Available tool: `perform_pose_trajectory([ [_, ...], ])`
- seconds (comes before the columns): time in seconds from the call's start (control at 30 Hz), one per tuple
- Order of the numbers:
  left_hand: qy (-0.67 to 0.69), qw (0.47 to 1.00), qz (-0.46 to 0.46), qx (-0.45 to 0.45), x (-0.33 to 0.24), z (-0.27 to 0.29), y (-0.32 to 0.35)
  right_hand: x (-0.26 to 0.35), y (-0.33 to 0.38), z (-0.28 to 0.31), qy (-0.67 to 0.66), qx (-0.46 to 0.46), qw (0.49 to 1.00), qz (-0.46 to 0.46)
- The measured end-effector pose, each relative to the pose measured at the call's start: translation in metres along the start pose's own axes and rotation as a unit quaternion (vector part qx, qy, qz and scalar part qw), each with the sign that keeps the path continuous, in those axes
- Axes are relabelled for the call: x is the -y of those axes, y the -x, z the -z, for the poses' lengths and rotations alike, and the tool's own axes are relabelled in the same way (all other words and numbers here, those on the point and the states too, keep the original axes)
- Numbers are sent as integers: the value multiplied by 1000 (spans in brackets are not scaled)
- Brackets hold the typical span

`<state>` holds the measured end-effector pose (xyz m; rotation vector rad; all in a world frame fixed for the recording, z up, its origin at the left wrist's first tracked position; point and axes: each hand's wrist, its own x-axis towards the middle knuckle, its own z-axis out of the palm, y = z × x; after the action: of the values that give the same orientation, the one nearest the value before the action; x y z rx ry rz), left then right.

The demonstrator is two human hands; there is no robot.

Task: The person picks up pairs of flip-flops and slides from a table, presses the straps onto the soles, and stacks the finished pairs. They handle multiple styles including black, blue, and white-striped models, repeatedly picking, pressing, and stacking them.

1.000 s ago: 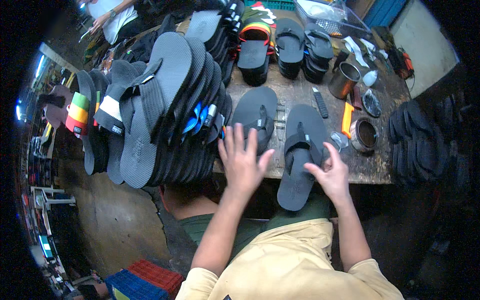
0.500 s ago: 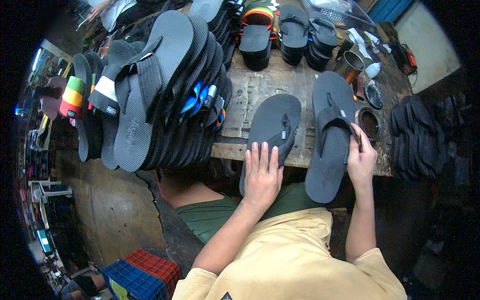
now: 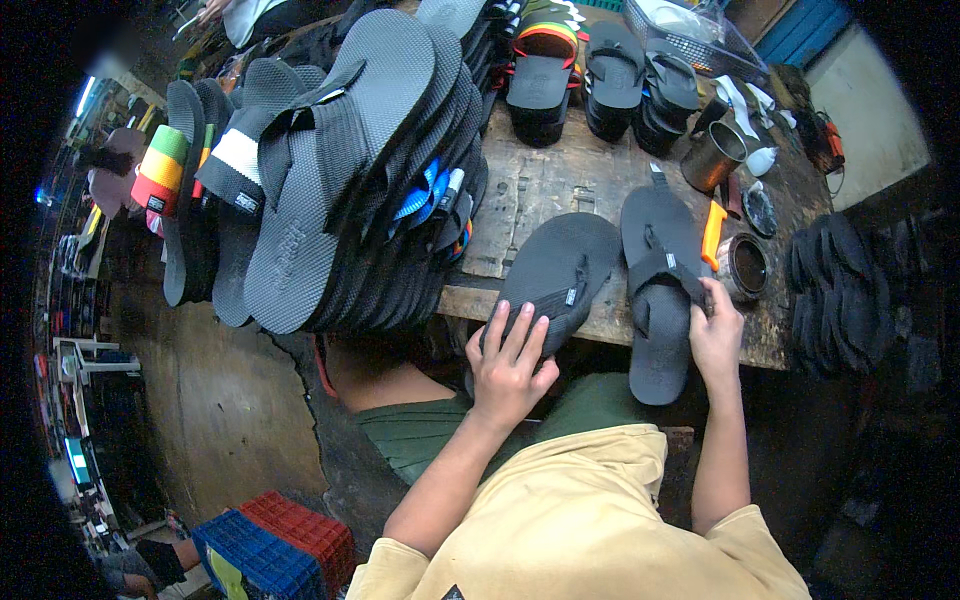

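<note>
A dim workshop surrounds a worn wooden desk that fills the upper middle of the frame. At the far left, a grey-brown floor runs down to a blue and red crate stack in the lower left. Above it, in the upper left, stand a sandal with a green, yellow and red strap, a white-banded sandal and a tall pile of dark ribbed sandals. At the centre, the left hand lies with its fingers spread across the strap area of a dark thong sandal, toe up, over the desk's front edge. Farther back, at top centre, sits a row of stacked sandals. Right of centre, close beside the first, the matching sandal points toe up, its heel jutting past the edge; the right hand pinches its right side near the strap. Just beyond are an orange handle, a metal cup and a round tin. At the far right is another heap of black sandals.
</note>
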<state>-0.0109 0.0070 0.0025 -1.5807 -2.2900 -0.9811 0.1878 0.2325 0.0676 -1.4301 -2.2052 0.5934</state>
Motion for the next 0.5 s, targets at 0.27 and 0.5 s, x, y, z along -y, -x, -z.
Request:
perform_pose_trajectory([
  [0.27,60,996,-51,-47,14,-2,10,16,6,-6,-100,150,983,-16],
  [0.5,155,979,-132,-25,26,16,4,48,-49,37,-194,175,965,-18],
])
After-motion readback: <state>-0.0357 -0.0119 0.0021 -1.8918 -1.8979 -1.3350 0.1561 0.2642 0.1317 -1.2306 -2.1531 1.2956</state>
